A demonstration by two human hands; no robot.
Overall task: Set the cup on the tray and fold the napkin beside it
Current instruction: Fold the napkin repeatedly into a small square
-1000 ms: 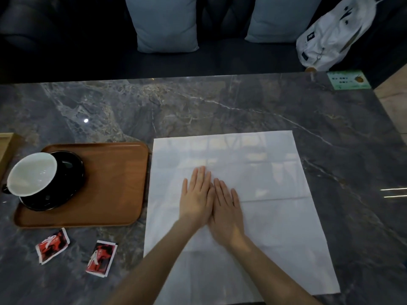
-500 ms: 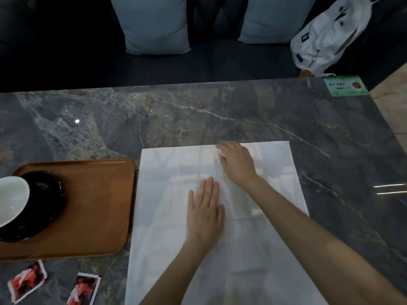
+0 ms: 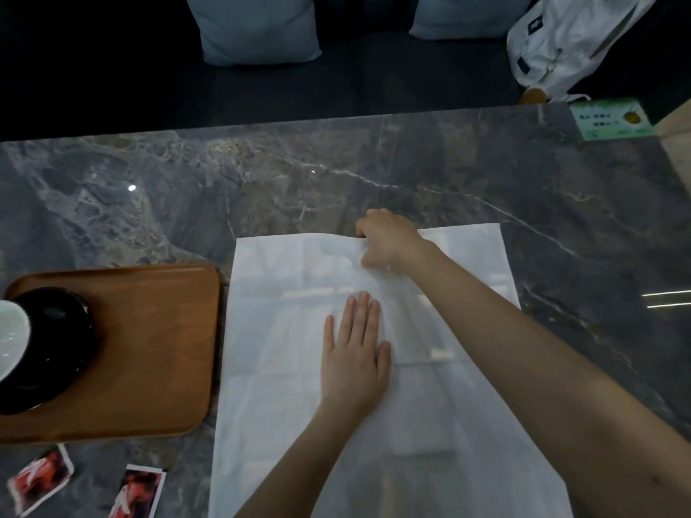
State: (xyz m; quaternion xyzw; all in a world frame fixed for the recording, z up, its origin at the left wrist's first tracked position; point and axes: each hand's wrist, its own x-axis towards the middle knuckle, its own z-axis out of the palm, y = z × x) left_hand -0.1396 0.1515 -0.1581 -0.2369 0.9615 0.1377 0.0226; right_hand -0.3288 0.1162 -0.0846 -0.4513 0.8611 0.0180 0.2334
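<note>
A large white napkin [image 3: 284,330] lies spread flat on the grey marble table, just right of the wooden tray [image 3: 149,349]. My left hand [image 3: 355,357] rests flat, palm down, on the napkin's middle. My right hand [image 3: 389,239] reaches to the napkin's far edge and pinches it, thumb on top and fingers curled around the edge. On the tray's left part sits a black saucer [image 3: 63,338] with a white cup [image 3: 9,338] on it, cut off by the frame's left edge.
Two red-and-white sachets [image 3: 39,480] [image 3: 138,493] lie on the table in front of the tray. A green card [image 3: 613,119] sits at the far right corner. Beyond the table stand a dark sofa with blue cushions [image 3: 258,28] and a white bag [image 3: 576,43].
My right hand left its place beside the left one, slid forward across the napkin to its far edge and closed on it. My left hand stayed flat. The view shifted right.
</note>
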